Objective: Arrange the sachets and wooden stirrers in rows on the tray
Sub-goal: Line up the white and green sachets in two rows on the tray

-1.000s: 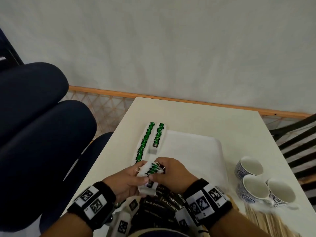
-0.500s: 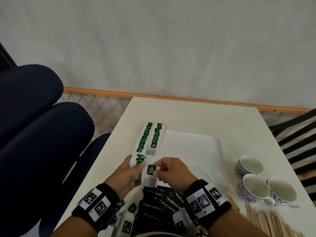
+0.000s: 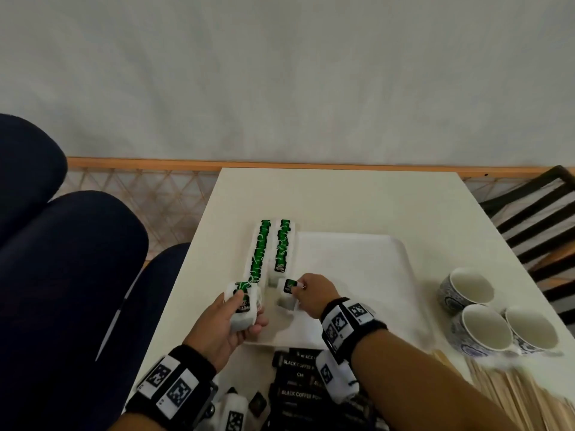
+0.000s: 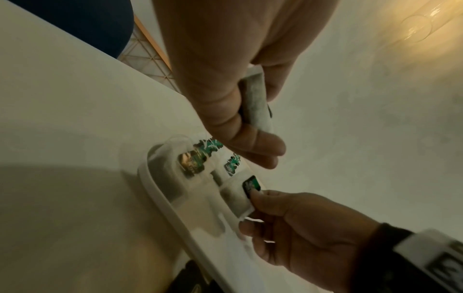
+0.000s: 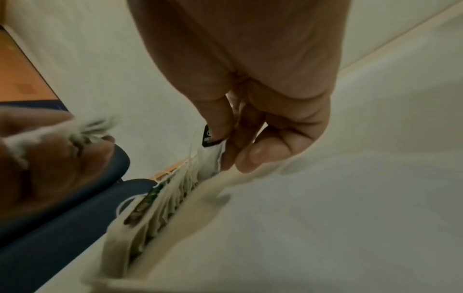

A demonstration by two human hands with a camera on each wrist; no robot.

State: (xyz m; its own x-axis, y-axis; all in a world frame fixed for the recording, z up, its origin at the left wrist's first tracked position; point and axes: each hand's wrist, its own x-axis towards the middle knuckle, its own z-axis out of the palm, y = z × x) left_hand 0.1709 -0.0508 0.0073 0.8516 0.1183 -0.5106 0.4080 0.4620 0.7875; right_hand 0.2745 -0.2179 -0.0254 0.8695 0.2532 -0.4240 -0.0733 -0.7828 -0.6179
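One tea sachet (image 3: 287, 292) is pinched by the right hand (image 3: 311, 293) at the near end of the second row (image 3: 282, 247) on the tray (image 3: 373, 275). A small stack of sachets (image 3: 244, 306) is gripped in the left hand (image 3: 227, 321), beside the tray's near left corner. The sachets are judged light, soft and easily crushed (the paper tag looks best to hold).

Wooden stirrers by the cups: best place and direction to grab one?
Judging from the head view, pinch a stirrer near its far end, coming from above on the right hand side. They lie flat and close-packed, so sides offer no gap; the cups crowd the tips.
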